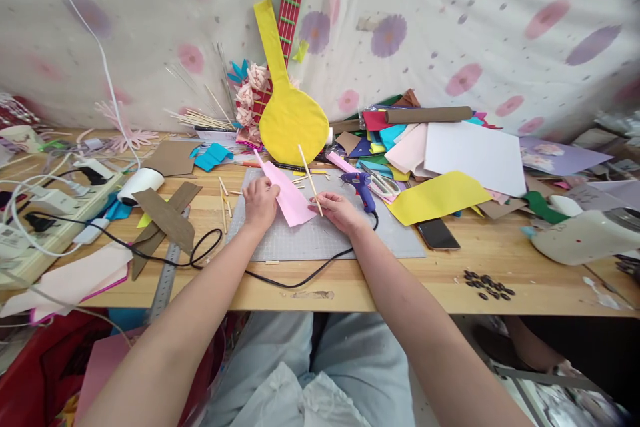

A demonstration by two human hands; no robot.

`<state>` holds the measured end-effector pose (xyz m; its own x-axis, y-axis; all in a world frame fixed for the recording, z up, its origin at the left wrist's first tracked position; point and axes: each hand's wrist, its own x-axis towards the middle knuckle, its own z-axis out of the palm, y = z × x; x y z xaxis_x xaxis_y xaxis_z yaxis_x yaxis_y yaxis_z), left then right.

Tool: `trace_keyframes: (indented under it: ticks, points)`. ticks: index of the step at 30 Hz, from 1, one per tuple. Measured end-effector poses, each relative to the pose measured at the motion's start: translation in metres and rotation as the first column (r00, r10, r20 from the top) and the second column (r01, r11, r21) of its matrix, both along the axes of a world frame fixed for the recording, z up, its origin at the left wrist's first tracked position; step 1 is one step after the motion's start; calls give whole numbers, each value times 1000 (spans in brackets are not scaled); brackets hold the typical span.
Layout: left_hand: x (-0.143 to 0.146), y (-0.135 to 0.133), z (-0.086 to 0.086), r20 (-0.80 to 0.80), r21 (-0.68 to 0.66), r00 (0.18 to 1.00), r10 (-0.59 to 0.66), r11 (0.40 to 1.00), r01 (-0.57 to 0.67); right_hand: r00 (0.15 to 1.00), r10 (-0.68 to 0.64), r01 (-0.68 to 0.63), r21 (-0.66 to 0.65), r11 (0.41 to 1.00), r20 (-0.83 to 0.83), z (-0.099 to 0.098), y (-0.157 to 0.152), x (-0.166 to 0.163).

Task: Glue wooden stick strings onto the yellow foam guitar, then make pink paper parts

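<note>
Bare forearms (185, 327) nearest. Left hand (261, 203) pinching pink sheet (291, 199), right hand (337, 211) pinching wooden stick (309, 177), both over grey mat (395, 243). Sheet likely light, floppy: hold edges. Stick likely stiff, snappable: grip near end.

There are one held stick (309, 175), one glue gun (364, 191), one phone (439, 234), one ruler (165, 283) and two crossed brown strips (169, 222).
</note>
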<state>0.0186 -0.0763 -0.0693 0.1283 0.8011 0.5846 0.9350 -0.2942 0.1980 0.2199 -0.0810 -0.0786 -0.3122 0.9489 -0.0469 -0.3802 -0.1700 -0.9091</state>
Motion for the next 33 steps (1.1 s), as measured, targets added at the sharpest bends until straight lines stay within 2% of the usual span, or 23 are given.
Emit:
trace_keyframes:
  ticks: [2, 3, 5, 7, 12, 14, 15, 17, 19, 21, 24, 27, 28, 29, 31, 33]
  points:
    - [0, 1, -2, 100, -93, 990, 103, 991, -94, 1000, 12, -12, 0, 1000, 16, 1, -2, -2]
    - [-1, 2, -2, 139, -161, 983, 123, 982, -100, 999, 19, -19, 4, 1000, 37, 2, -2, -3]
    - [-3, 2, -3, 210, -295, 969, 130, 953, -64, 996, 30, -32, 20, 999, 88, 1, -3, -4]
    - [-4, 3, -3, 287, -369, 950, 122, 929, -8, 992, 30, -35, 33, 999, 125, 0, -3, -6]
    - [-2, 5, -7, 473, -320, 856, 208, 946, -53, 991, 1, -5, 36, 999, 135, -3, 0, -7]
    - [1, 9, -10, 626, -299, 752, 205, 954, -11, 989, -4, -5, 61, 998, 149, -4, 0, -8]
    - [3, 11, -12, 721, -294, 664, 197, 955, 36, 987, -3, -10, 79, 997, 162, -4, 0, -8]
    - [8, 14, -15, 875, -297, 439, 206, 943, 148, 982, -6, -16, 119, 993, 190, -3, -1, -9]
    - [11, 15, -18, 940, -291, 255, 225, 920, 262, 974, -24, -10, 150, 989, 225, -1, -3, -10]
    - [13, 14, -20, 960, -266, 172, 221, 909, 319, 956, -69, 12, 195, 981, 286, 3, -4, -8]
    - [13, 9, -20, 972, -232, 118, 204, 913, 334, 888, -204, 51, 352, 935, 413, 13, -1, -2]
    - [9, 5, -13, 964, -263, 80, 253, 872, 412, 758, -382, -3, 589, 808, 528, 35, 8, 9]
    - [7, 4, -8, 954, -296, 98, 283, 841, 453, 699, -451, -63, 677, 733, 554, 45, 11, 13]
    - [4, 4, -3, 940, -337, 135, 313, 799, 498, 630, -538, -137, 762, 634, 561, 56, 13, 17]
    - [-2, 4, 11, 899, -435, 255, 355, 666, 606, 494, -682, -335, 842, 423, 539, 79, 16, 22]
    - [-10, 7, 25, 844, -535, 398, 360, 498, 683, 401, -754, -538, 800, 267, 521, 98, 16, 24]
